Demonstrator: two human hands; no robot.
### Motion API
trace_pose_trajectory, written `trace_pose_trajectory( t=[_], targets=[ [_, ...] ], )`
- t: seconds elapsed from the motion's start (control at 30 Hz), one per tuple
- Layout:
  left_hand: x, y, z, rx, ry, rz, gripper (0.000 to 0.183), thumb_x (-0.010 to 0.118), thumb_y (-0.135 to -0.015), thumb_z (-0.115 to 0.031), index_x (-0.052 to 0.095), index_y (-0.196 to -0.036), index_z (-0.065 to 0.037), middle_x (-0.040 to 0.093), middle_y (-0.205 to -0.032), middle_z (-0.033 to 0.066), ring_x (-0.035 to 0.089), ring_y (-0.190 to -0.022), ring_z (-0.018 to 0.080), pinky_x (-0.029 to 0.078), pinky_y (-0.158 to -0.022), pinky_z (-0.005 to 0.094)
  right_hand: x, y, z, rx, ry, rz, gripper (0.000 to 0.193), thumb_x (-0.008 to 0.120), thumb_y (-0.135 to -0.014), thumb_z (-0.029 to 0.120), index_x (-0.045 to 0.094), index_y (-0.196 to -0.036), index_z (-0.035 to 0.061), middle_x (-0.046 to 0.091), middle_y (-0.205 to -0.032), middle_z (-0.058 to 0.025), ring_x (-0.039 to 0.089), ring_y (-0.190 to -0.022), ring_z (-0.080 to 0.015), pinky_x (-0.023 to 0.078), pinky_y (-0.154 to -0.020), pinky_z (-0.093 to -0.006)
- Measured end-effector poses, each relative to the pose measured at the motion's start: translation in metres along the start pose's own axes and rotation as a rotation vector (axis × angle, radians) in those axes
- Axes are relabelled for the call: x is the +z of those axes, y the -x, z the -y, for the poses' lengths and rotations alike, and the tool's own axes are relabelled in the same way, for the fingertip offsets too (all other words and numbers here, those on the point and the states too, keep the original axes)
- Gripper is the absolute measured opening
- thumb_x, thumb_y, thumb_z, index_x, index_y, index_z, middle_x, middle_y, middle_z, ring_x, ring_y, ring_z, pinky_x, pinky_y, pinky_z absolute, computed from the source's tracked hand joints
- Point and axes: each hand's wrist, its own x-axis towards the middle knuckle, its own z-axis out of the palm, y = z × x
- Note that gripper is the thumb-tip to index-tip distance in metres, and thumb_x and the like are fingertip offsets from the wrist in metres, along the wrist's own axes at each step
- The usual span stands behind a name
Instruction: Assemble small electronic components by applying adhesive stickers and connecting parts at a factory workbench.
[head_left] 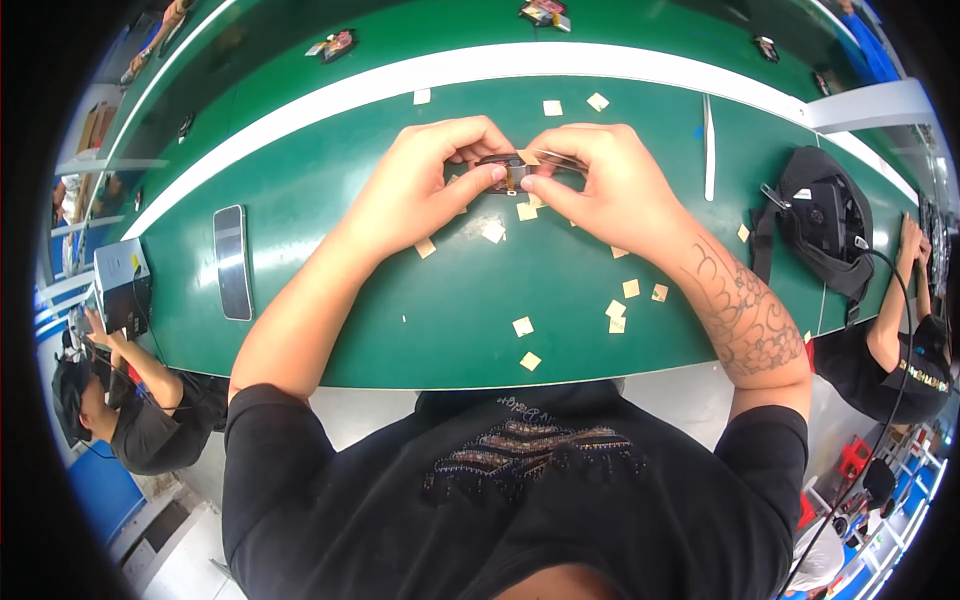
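Note:
Both hands meet at the far middle of the green table (pixel 450 330). Between them is a small dark electronic device (pixel 517 172) with an orange-brown strip on it. My left hand (pixel 425 190) pinches the device's left side, thumb on top. My right hand (pixel 615 185) has its thumb at the right edge, and a thin metal tool like tweezers (pixel 562 157) sticks out among its fingers. A small tan square (pixel 528 157) sits at the device's top edge. Pale yellow paper squares (pixel 523 326) lie scattered below and around the hands. The fingers hide much of the device.
To the left lie a phone (pixel 233 262) and a grey-black box (pixel 122 285). At right are a white strip (pixel 710 150) and a black bag (pixel 825 215) with a cable. Beyond the white rail (pixel 480 62) sit small electronic assemblies (pixel 335 45). People work at both sides.

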Motion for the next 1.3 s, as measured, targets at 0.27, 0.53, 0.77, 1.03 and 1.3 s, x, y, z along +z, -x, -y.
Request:
trace_pose_trajectory(
  t=[0.27,0.53,0.77,1.03,1.3],
  targets=[
    [0.002,0.002,-0.005,0.05,-0.202,-0.051,0.022,0.082,-0.085,0.002,0.074,-0.106,-0.001,0.074,-0.093,0.0076,0.067,-0.083,0.0157,0.053,-0.075,0.0301,0.003,0.002,-0.007,-0.125,0.002,-0.071,0.021,0.083,-0.088,0.02,0.074,-0.105,0.0104,0.075,-0.093,-0.0082,0.075,-0.091,-0.0295,0.06,-0.076,-0.0429],
    [-0.036,-0.081,0.031,0.136,-0.338,-0.328,0.018,0.077,-0.091,0.001,0.072,-0.108,0.002,0.07,-0.085,0.0037,0.061,-0.077,0.0079,0.049,-0.067,0.0277,0.006,0.0,-0.009,-0.127,0.076,-0.287,0.023,0.066,-0.105,0.024,0.066,-0.119,0.0066,0.07,-0.098,-0.0138,0.072,-0.091,-0.0325,0.058,-0.08,-0.0472],
    [-0.061,-0.169,0.045,0.263,-0.746,-0.39,0.023,0.074,-0.096,-0.013,0.073,-0.118,-0.005,0.071,-0.105,0.0152,0.07,-0.094,0.0301,0.056,-0.088,0.0409,0.002,-0.004,-0.022,-0.209,0.11,-0.269,0.01,0.06,-0.103,0.013,0.063,-0.11,0.0063,0.068,-0.1,-0.0156,0.07,-0.09,-0.0412,0.057,-0.078,-0.0527],
    [0.017,-0.241,-0.039,0.42,-0.574,-0.016,0.038,0.074,-0.098,-0.015,0.065,-0.134,-0.004,0.069,-0.115,0.0188,0.069,-0.114,0.0335,0.055,-0.1,0.0437,0.006,-0.006,-0.018,-0.374,0.192,-0.021,0.024,0.058,-0.105,0.03,0.071,-0.105,0.0092,0.075,-0.09,-0.0144,0.076,-0.084,-0.0396,0.06,-0.072,-0.052],
    [0.175,-0.418,-0.064,0.439,-0.624,0.08,0.084,0.082,-0.093,-0.04,0.044,-0.158,-0.003,0.059,-0.146,0.034,0.058,-0.138,0.048,0.048,-0.116,0.0492,0.033,-0.003,-0.022,-0.443,0.268,0.041,0.02,0.061,-0.103,0.023,0.07,-0.097,0.0066,0.075,-0.088,-0.0176,0.073,-0.08,-0.0428,0.058,-0.069,-0.0531]
  ],
)
